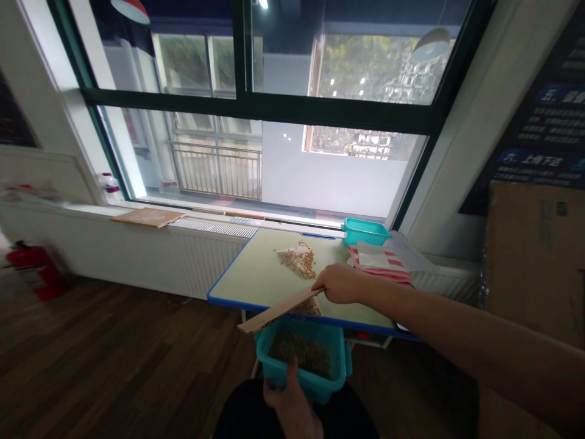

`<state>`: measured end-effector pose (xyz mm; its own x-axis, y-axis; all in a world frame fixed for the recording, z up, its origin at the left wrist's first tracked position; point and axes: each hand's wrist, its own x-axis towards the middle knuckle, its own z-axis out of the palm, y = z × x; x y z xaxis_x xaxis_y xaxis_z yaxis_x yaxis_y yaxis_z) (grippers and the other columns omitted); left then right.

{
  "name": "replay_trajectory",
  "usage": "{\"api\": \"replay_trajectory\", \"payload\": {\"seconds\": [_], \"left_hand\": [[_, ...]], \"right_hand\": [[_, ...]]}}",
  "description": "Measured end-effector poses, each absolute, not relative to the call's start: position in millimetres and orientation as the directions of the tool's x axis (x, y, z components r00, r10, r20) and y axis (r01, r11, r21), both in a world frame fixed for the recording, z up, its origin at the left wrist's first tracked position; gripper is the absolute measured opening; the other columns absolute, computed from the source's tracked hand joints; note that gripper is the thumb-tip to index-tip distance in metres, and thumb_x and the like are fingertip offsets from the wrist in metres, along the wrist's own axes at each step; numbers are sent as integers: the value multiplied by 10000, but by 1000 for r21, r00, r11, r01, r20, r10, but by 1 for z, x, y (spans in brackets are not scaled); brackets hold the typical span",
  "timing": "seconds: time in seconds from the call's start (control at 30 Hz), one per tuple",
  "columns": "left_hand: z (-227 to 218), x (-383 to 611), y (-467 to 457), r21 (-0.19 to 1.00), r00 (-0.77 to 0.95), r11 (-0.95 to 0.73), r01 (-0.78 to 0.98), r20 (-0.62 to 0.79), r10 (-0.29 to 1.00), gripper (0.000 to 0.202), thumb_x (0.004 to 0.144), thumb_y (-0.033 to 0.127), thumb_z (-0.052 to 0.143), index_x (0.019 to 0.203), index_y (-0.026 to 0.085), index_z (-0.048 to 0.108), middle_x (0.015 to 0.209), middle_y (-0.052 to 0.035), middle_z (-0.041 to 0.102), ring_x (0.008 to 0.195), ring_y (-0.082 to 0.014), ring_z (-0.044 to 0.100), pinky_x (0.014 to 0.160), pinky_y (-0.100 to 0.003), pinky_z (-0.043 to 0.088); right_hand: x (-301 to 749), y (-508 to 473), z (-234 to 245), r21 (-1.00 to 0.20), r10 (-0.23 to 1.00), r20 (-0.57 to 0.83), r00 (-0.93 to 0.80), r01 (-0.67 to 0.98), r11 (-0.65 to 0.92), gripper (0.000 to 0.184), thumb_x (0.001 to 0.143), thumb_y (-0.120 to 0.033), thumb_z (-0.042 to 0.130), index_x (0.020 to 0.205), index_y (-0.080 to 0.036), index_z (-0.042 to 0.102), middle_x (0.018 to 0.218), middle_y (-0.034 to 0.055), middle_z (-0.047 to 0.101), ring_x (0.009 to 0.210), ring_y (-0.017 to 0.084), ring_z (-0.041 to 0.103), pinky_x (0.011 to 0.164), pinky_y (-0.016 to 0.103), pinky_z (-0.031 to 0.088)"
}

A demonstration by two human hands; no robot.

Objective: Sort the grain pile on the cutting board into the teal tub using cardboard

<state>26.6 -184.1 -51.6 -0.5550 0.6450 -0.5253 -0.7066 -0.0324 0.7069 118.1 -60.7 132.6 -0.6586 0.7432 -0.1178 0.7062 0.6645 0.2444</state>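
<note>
Head view showed two hands at work. Fingers of the right hand (340,283) were curled shut around one end of a single flat wooden strip (278,310), whose long axis ran from upper right to lower left, its free end pointing down-left past the table's front edge and above the tub's near-left corner. Beneath it, the left hand (292,405) gripped the near wall of one teal plastic tub (301,356), thumb hooked over the rim, the other fingers hidden under it; the tub held a layer of brownish grain and sat just below the edge of the blue-rimmed table (256,274). On the tabletop lay one loose heap of grain (299,259), with a smaller patch by the strip at the front edge. Farther back stood a second teal tub (365,231), beside one red-and-white striped cloth (381,265). Off left, one red fire extinguisher (30,268) stood on the wooden floor.
</note>
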Motion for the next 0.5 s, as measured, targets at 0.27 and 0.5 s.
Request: {"api": "replay_trajectory", "payload": {"seconds": [0.27, 0.5], "left_hand": [[-56, 30, -182, 721, -575, -41, -692, -517, 634, 476, 674, 345, 713, 1096, 245, 515, 1029, -100, 646, 934, -302, 651, 759, -450, 543], [-61, 33, -181, 765, -616, -62, -642, -465, 636, 495, 673, 380, 718, 1100, 226, 518, 999, -110, 657, 865, -299, 667, 729, -450, 550]], "right_hand": [[119, -74, 138, 262, 750, -153, -643, 705, 659, 450, 666, -153, 487, 1026, -301, 713, 884, 70, 732, 828, 219, 671, 626, 261, 436], [123, -77, 140, 240, 753, -172, -635, 714, 657, 469, 664, -146, 483, 1053, -288, 704, 926, 59, 731, 863, 206, 663, 681, 258, 441]]}}
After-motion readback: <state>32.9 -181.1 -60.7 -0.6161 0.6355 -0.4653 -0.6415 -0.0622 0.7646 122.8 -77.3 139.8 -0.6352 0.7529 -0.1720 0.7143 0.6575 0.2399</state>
